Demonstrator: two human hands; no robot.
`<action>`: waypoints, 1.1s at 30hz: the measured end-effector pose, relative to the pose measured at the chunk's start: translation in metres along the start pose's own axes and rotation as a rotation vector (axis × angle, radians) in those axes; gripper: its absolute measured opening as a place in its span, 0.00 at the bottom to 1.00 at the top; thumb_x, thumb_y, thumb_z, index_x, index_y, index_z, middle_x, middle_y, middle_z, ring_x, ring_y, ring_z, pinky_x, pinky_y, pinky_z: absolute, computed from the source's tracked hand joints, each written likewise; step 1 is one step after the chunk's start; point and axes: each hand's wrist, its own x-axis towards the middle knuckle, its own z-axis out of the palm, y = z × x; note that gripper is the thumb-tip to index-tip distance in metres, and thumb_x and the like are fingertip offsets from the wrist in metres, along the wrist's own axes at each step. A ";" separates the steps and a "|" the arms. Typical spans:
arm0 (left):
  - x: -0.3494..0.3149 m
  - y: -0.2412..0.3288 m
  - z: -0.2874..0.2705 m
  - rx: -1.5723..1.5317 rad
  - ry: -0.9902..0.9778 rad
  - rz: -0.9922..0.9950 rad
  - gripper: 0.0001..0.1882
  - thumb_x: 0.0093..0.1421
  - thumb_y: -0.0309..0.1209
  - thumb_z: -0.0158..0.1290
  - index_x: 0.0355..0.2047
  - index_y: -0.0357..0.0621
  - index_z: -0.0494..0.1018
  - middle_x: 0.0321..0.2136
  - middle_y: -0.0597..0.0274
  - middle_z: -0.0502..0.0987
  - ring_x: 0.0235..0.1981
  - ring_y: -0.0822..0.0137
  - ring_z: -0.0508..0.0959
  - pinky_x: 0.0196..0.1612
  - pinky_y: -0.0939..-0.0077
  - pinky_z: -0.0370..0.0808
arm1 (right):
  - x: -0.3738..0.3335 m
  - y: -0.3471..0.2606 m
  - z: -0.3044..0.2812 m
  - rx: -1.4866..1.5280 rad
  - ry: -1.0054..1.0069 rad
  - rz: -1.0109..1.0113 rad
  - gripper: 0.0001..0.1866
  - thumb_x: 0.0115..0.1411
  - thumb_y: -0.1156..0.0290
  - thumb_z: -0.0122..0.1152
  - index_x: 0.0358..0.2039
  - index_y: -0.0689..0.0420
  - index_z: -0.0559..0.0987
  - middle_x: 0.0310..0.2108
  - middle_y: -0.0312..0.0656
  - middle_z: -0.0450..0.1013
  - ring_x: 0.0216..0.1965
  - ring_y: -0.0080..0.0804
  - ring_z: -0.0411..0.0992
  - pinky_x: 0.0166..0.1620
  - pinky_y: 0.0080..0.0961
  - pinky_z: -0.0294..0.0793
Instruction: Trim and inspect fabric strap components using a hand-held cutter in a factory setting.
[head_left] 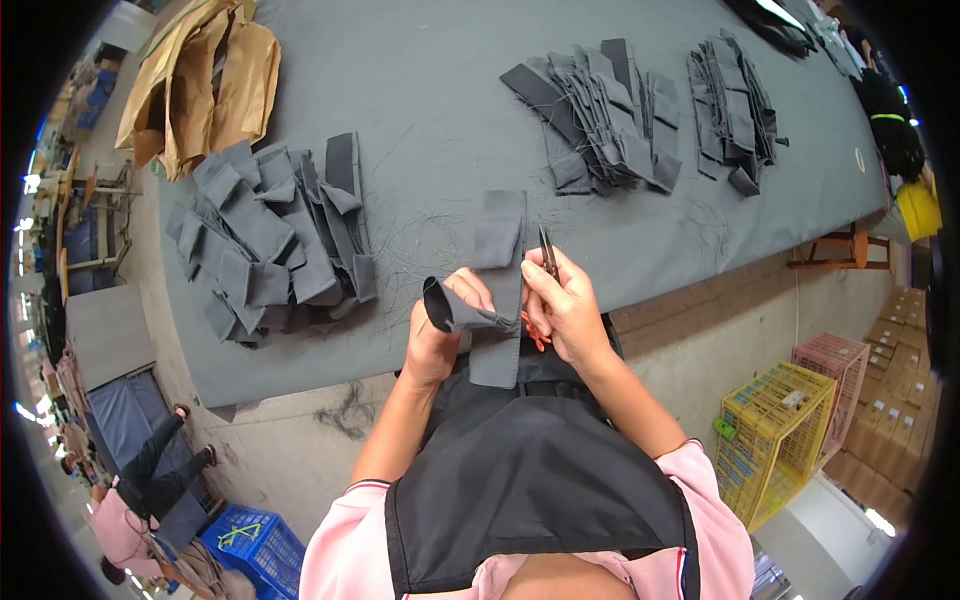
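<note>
My left hand is closed on a sewn grey fabric strip, at the near edge of the cloth-covered table. The strip has a folded flap at its far end, and a loop of the same fabric stands up between my fingers. In my closed right hand is a pair of thread snips, its dark blades pointing away from me, just right of the strip. Something orange-red shows under that hand; whether it is part of the snips, I cannot tell.
Grey strips form a loose pile at left, a stack at far right and another stack beyond it. A brown paper bag stands at far left. Loose threads litter the table. Yellow and blue crates are on the floor.
</note>
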 end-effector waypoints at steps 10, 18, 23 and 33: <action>-0.003 0.000 0.001 -0.302 0.032 -0.130 0.21 0.55 0.49 0.47 0.25 0.42 0.64 0.29 0.56 0.66 0.33 0.68 0.65 0.42 0.77 0.61 | 0.002 -0.010 0.002 0.000 0.078 -0.092 0.10 0.60 0.71 0.57 0.40 0.58 0.69 0.25 0.31 0.65 0.13 0.10 0.55 0.20 0.12 0.61; -0.003 -0.002 0.005 -0.336 -0.006 -0.132 0.20 0.55 0.48 0.47 0.25 0.42 0.64 0.28 0.57 0.66 0.32 0.68 0.65 0.40 0.77 0.60 | 0.010 -0.007 -0.001 -0.084 0.118 -0.274 0.04 0.60 0.73 0.56 0.33 0.59 0.71 0.23 0.31 0.64 0.16 0.11 0.56 0.21 0.11 0.59; -0.002 0.002 0.006 -0.292 0.054 -0.135 0.20 0.54 0.49 0.46 0.23 0.44 0.63 0.27 0.58 0.65 0.31 0.69 0.62 0.38 0.78 0.58 | -0.008 -0.025 -0.004 0.136 -0.002 -0.255 0.06 0.60 0.75 0.55 0.27 0.59 0.69 0.23 0.34 0.65 0.14 0.13 0.57 0.20 0.12 0.56; 0.001 0.002 0.002 -0.046 0.014 -0.027 0.21 0.55 0.51 0.45 0.22 0.44 0.63 0.27 0.58 0.66 0.31 0.69 0.64 0.38 0.79 0.58 | -0.013 -0.033 -0.037 0.016 -0.049 -0.119 0.11 0.64 0.69 0.50 0.25 0.59 0.69 0.17 0.34 0.64 0.10 0.13 0.53 0.17 0.14 0.57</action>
